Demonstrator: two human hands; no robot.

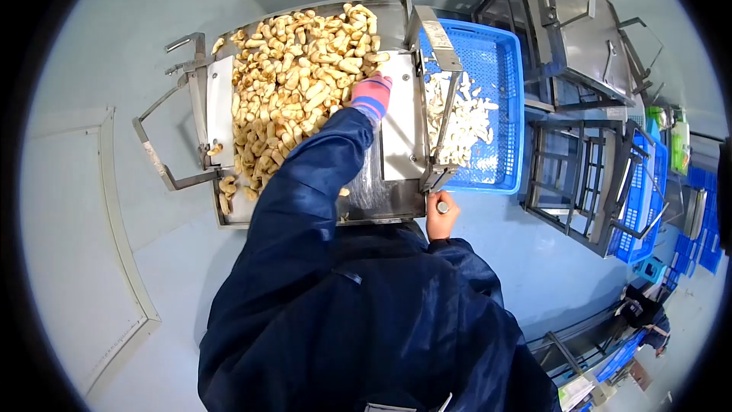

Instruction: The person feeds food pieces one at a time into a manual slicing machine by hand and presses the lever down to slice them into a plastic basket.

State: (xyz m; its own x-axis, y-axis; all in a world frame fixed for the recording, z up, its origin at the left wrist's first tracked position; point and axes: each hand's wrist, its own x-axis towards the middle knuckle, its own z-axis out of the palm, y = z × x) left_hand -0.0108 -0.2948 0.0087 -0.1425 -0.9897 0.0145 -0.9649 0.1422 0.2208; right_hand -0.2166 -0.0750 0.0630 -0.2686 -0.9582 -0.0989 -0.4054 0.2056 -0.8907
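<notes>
My left hand (372, 94), in a pink and blue striped glove, is closed at the right edge of a heap of tan, knobbly pieces (293, 84); what its fingers hold is hidden. The heap lies on a metal tray (370, 191). Beside my left hand is a white board (400, 118) under a hinged metal frame (444, 42). My bare right hand (441, 217) is wrapped round a metal handle (442, 207) below this frame. Pale, smaller pieces (457, 118) lie in a blue perforated crate (509, 107) to the right.
Another metal frame (200, 107) and white board (220, 111) stand at the tray's left side. Metal racks (583, 175) and a second blue crate (657, 183) are at the right. Another person (644, 309) is at the lower right, near more blue crates.
</notes>
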